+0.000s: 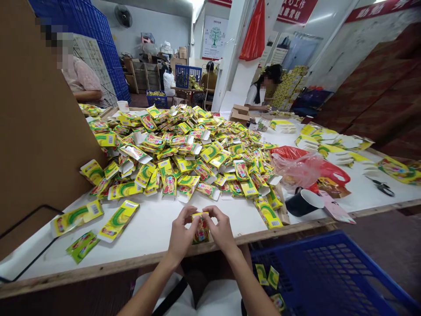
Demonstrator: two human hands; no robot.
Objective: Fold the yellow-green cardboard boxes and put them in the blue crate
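Observation:
Between both hands, at the table's front edge, I hold a small yellow, green and red box (pixel 201 232) upright. My left hand (pixel 182 232) grips its left side, with the thumb against the front. On the right side, my right hand (pixel 221 228) pinches it near the top, the thumb close to the other thumb. The fingers behind the box are partly hidden. Just beyond my hands rises a large pile of similar yellow boxes (pixel 169 184), several with white end flaps open. Two flattened yellow boxes (pixel 119 220) and a green sachet (pixel 82 246) lie to the left.
A dark mug (pixel 304 202) lies tipped beside red and clear plastic bags (pixel 296 164). Scissors (pixel 383 186) are farther right. Below the edge stands a blue crate (pixel 322 267) with a few boxes. A large cardboard box (pixel 42 114) blocks the left. Other people sit farther back.

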